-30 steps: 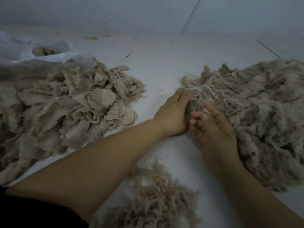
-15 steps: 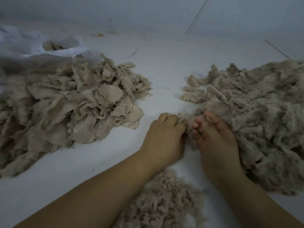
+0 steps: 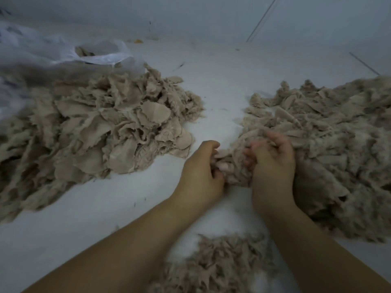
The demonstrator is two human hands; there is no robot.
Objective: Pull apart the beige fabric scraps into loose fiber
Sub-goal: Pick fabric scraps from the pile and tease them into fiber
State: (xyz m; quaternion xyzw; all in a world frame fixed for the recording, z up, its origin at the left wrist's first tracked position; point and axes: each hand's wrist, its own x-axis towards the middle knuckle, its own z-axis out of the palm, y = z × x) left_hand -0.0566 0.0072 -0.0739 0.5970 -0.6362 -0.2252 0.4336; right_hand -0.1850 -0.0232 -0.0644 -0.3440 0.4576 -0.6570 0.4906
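Both hands grip one clump of beige fabric (image 3: pixel 231 166) held between them: the left hand (image 3: pixel 201 176) has its fingers curled round the clump's left end, the right hand (image 3: pixel 273 163) clutches its right end. The clump touches the fluffy heap of fiber (image 3: pixel 338 149) at 3 o'clock. A pile of flat scraps (image 3: pixel 101 132) lies at 9 o'clock on the white tabletop (image 3: pixel 220 85), a plastic bag (image 3: pixel 63 51) at 10 o'clock, and a smaller shredded pile (image 3: pixel 224 265) at 6 o'clock.
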